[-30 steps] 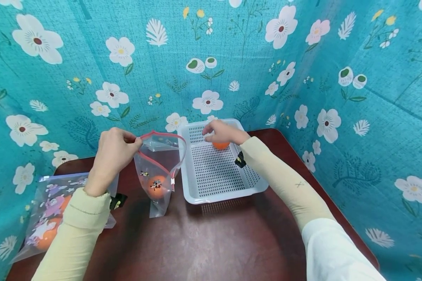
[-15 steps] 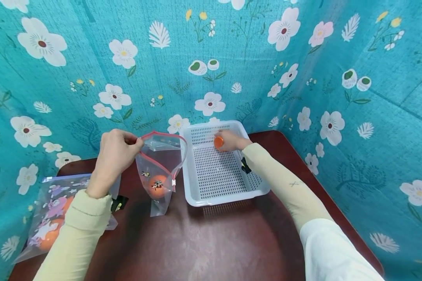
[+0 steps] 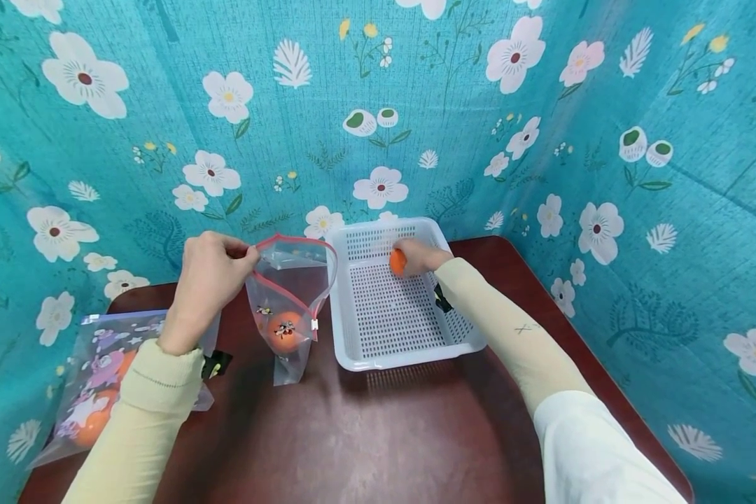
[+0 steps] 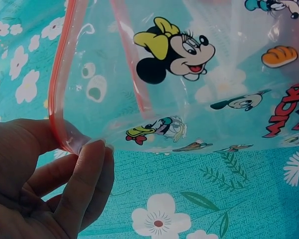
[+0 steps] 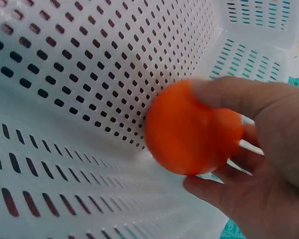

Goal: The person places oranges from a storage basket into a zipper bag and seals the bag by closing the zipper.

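My left hand (image 3: 209,280) pinches the red zip edge of a clear zip bag (image 3: 290,280) at its upper left corner. The bag hangs with its mouth spread, and one orange (image 3: 285,332) lies low inside it. Cartoon figures are printed on the plastic, plain in the left wrist view, where thumb and fingertips meet at the bag's corner (image 4: 72,142). Inside the white basket (image 3: 416,358), my right hand (image 3: 422,256) grips another orange (image 3: 397,262). Thumb and fingers curl round this orange (image 5: 187,132) in the right wrist view, close to the basket wall.
A second zip bag (image 3: 110,350) with a blue zip lies at the left, partly behind my left forearm, with oranges in it. The dark red table (image 3: 378,434) carries everything. Flowered teal cloth (image 3: 327,70) stands behind and to the right.
My right hand has come down from above the orange in the basket and taken hold of it. The left hand keeps its pinch on the bag. The view has shifted slightly.
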The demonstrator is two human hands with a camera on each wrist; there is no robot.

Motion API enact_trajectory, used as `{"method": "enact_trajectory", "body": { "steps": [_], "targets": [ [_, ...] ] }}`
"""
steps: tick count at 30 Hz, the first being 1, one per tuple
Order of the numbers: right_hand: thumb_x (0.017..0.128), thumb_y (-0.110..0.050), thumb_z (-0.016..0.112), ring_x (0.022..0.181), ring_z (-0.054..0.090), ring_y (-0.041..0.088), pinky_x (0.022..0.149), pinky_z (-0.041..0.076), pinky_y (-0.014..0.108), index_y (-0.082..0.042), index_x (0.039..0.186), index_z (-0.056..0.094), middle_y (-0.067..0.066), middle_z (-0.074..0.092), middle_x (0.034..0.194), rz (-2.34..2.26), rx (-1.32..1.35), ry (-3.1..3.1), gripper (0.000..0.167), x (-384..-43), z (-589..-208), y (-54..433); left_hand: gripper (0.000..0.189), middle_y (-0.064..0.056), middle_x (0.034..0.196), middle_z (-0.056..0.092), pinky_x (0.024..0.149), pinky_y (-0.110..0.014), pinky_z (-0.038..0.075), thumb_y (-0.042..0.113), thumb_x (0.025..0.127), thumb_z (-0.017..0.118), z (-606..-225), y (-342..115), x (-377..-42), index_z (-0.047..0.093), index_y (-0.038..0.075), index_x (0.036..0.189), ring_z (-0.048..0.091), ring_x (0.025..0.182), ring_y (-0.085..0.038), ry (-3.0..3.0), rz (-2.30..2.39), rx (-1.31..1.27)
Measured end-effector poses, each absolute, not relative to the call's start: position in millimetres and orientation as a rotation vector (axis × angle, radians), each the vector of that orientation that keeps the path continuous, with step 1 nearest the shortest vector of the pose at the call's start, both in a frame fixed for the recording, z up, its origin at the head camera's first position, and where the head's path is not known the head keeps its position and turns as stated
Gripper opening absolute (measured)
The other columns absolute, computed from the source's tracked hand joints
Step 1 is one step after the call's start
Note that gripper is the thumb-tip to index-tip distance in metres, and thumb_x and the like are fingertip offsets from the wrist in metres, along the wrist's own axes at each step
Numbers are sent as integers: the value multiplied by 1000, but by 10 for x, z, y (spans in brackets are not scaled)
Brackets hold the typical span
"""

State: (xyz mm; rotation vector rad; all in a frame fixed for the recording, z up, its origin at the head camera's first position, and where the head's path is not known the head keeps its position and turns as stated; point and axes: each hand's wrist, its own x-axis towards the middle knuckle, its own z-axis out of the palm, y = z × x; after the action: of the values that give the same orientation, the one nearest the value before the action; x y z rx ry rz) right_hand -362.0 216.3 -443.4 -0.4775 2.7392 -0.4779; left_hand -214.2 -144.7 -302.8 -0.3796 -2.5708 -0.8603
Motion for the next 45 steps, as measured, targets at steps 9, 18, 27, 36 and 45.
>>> {"method": "enact_trajectory", "body": {
  "steps": [9,18,27,36,45],
  "targets": [
    [82,-1,79,114,53,29,105,47,42,1,147,49,17,53,141,-458,-520,2686,71,-3615,-4412,2133,19,-18,72,72,53,-33,47,8,93,66,-3008,-1466,-2144,80,-4,88,63,56,-25,-2584,-857,-371],
    [82,-11,84,110,54,29,99,50,42,0,146,50,15,57,135,-568,-558,2678,73,-3635,-4451,2175,19,-20,75,73,55,-33,47,9,93,67,-3009,-1473,-2121,80,-4,90,64,59,-27,-2587,-865,-358],
    [80,-12,86,108,54,30,93,52,41,-2,142,53,13,59,130,-704,-624,2668,71,-3598,-4275,2169,18,-20,75,73,55,-35,49,9,92,68,-3013,-1471,-2129,79,-4,88,65,62,-30,-2583,-876,-366],
    [80,-18,86,108,55,28,89,53,40,-3,142,54,11,58,133,-807,-789,2647,71,-3535,-3973,2066,17,-20,75,73,56,-36,48,8,90,68,-3034,-1445,-2122,79,-5,86,64,62,-30,-2582,-875,-366],
    [79,-17,87,112,59,25,91,55,40,-2,140,56,11,61,136,-875,-1067,2681,70,-3368,-3388,1862,17,-17,72,72,55,-34,46,9,91,68,-3020,-1408,-2122,79,-3,85,61,60,-26,-2595,-907,-347]
  ]
}}
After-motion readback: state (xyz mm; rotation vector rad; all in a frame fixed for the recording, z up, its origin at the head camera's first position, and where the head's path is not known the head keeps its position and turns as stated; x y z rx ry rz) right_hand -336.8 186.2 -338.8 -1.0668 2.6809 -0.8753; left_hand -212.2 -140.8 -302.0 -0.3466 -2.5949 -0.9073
